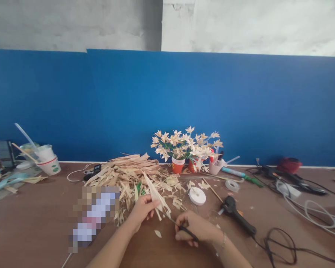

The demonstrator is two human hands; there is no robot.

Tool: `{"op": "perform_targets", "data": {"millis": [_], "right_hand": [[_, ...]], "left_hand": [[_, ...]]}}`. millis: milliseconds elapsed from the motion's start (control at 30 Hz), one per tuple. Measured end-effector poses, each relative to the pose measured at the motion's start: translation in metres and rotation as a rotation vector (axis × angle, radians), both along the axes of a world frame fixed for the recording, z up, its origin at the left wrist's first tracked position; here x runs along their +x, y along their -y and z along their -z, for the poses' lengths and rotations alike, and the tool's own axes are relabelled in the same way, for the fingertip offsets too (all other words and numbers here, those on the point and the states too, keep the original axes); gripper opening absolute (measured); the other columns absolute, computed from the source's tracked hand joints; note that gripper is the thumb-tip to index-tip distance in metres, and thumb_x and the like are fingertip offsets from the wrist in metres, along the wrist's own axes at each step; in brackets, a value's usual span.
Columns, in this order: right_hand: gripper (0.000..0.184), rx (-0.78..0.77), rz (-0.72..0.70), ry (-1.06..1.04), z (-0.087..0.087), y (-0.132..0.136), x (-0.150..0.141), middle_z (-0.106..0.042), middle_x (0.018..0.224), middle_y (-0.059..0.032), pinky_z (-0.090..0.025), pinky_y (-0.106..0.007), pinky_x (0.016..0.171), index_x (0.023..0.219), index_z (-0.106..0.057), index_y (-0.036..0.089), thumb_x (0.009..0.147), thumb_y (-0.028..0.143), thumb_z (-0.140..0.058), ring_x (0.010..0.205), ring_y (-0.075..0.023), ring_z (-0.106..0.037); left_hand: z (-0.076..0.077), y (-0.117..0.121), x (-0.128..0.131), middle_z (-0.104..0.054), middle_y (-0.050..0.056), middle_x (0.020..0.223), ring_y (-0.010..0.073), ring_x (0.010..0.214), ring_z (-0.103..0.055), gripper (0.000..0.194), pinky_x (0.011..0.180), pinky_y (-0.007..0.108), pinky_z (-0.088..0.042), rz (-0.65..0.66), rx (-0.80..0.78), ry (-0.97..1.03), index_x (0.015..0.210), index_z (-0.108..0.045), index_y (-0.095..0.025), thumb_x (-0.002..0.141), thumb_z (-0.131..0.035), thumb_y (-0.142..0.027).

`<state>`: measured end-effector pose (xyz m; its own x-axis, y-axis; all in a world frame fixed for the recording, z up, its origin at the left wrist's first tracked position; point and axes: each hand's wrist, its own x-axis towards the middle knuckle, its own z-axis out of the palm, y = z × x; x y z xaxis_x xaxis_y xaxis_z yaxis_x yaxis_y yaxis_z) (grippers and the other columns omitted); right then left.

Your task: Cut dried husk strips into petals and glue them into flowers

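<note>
My left hand (143,211) pinches a pale dried corn husk (154,193), its narrow end pointing up and its frayed lower edge towards me. In my right hand (192,227) is a pair of scissors (187,231) with dark handles. Their blades reach to the lower edge of the husk; whether they are apart I cannot make out. A small leaf-shaped cut piece (158,233) lies on the table below the husk. Behind my hands spreads a heap of dried husks (123,173). A roll of white tape (197,196) lies beyond my right hand.
Husk flowers (184,143) stand in red paper cups (178,166) by the blue partition (167,93). At right lie a black glue gun (238,216), a clear tape roll (232,185) and loose cables (281,242). A white cup (49,166) stands at left, with a blurred-out object (93,219) nearer.
</note>
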<state>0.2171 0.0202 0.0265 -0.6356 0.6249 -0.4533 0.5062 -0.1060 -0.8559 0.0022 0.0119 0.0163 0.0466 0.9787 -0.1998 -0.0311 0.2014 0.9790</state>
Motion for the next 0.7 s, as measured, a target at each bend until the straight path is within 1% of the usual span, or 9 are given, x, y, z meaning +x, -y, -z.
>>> {"op": "perform_targets", "data": {"millis": [100, 200, 267, 333, 400, 500, 600, 633, 700], "right_hand": [[0.018, -0.019, 0.025, -0.04, 0.0001, -0.0007, -0.0006, -0.052, 0.042, 0.0071, -0.033, -0.012, 0.031, 0.073, -0.057, 0.014, 0.064, 0.029, -0.064, 0.031, -0.0041, -0.042], [0.023, -0.018, 0.083, -0.11, 0.0017, -0.0016, -0.0008, -0.051, 0.043, 0.0071, -0.034, -0.013, 0.032, 0.075, -0.054, 0.014, 0.065, 0.033, -0.065, 0.033, -0.0048, -0.044], [0.028, -0.017, 0.115, -0.16, 0.0034, -0.0018, -0.0012, -0.051, 0.043, 0.0074, -0.035, -0.013, 0.033, 0.076, -0.053, 0.015, 0.065, 0.036, -0.066, 0.034, -0.005, -0.044], [0.032, -0.013, 0.131, -0.208, 0.0053, -0.0017, -0.0022, -0.052, 0.043, 0.0072, -0.035, -0.013, 0.033, 0.077, -0.052, 0.015, 0.066, 0.041, -0.066, 0.034, -0.005, -0.044], [0.035, 0.002, 0.157, -0.243, 0.0068, -0.0013, -0.0038, -0.051, 0.043, 0.007, -0.034, -0.013, 0.033, 0.078, -0.051, 0.015, 0.066, 0.045, -0.066, 0.034, -0.005, -0.043], [0.039, 0.014, 0.208, -0.266, 0.0076, -0.0008, -0.0066, -0.051, 0.043, 0.007, -0.031, -0.014, 0.032, 0.078, -0.051, 0.016, 0.066, 0.05, -0.066, 0.033, -0.0052, -0.042], [0.041, 0.034, 0.255, -0.299, 0.0072, -0.0017, -0.0085, -0.051, 0.042, 0.007, -0.03, -0.014, 0.032, 0.077, -0.05, 0.016, 0.064, 0.052, -0.067, 0.032, -0.0053, -0.041], [0.042, 0.044, 0.275, -0.31, 0.0069, -0.0021, -0.0088, -0.051, 0.042, 0.007, -0.029, -0.014, 0.032, 0.077, -0.05, 0.016, 0.064, 0.052, -0.066, 0.032, -0.0051, -0.041], [0.042, 0.051, 0.305, -0.323, 0.0064, -0.0028, -0.0089, -0.051, 0.042, 0.0069, -0.028, -0.014, 0.032, 0.075, -0.049, 0.016, 0.064, 0.053, -0.066, 0.031, -0.0048, -0.041]], "left_hand": [[0.0013, -0.0023, -0.0003, -0.044, -0.008, 0.036, 0.0038, 0.032, -0.031, 0.03, 0.034, 0.016, -0.018, -0.11, 0.015, 0.069, 0.07, -0.059, -0.013, 0.063, -0.068, -0.041], [0.0019, -0.0046, 0.0001, -0.051, -0.005, 0.04, 0.0054, 0.036, -0.04, 0.028, 0.034, 0.015, -0.022, -0.263, 0.036, 0.169, 0.065, -0.056, -0.013, 0.06, -0.072, -0.036], [0.0004, -0.0049, 0.0015, -0.058, -0.001, 0.046, 0.0076, 0.041, -0.048, 0.028, 0.035, 0.016, -0.028, -0.33, 0.044, 0.23, 0.064, -0.058, -0.012, 0.059, -0.073, -0.035], [-0.0023, -0.0041, 0.0037, -0.065, 0.003, 0.056, 0.0103, 0.049, -0.056, 0.029, 0.04, 0.017, -0.036, -0.381, 0.036, 0.29, 0.068, -0.061, -0.011, 0.057, -0.074, -0.034], [-0.0044, -0.0028, 0.0059, -0.068, 0.005, 0.063, 0.0134, 0.056, -0.061, 0.03, 0.046, 0.019, -0.043, -0.425, 0.023, 0.319, 0.071, -0.063, -0.01, 0.055, -0.075, -0.033], [-0.004, -0.002, 0.0072, -0.067, 0.006, 0.058, 0.0154, 0.054, -0.062, 0.029, 0.042, 0.02, -0.042, -0.449, 0.035, 0.267, 0.068, -0.065, -0.009, 0.055, -0.075, -0.034], [-0.001, -0.003, 0.0061, -0.063, 0.005, 0.046, 0.0125, 0.041, -0.054, 0.031, 0.033, 0.018, -0.03, -0.422, 0.063, 0.185, 0.063, -0.065, -0.008, 0.058, -0.073, -0.037], [-0.0004, -0.0034, 0.0056, -0.063, 0.005, 0.046, 0.0118, 0.04, -0.053, 0.031, 0.032, 0.018, -0.028, -0.416, 0.068, 0.179, 0.063, -0.065, -0.008, 0.058, -0.073, -0.037], [-0.001, -0.0036, 0.0053, -0.067, 0.006, 0.056, 0.0127, 0.047, -0.058, 0.031, 0.036, 0.018, -0.034, -0.416, 0.067, 0.23, 0.068, -0.066, -0.008, 0.056, -0.076, -0.035]]}}
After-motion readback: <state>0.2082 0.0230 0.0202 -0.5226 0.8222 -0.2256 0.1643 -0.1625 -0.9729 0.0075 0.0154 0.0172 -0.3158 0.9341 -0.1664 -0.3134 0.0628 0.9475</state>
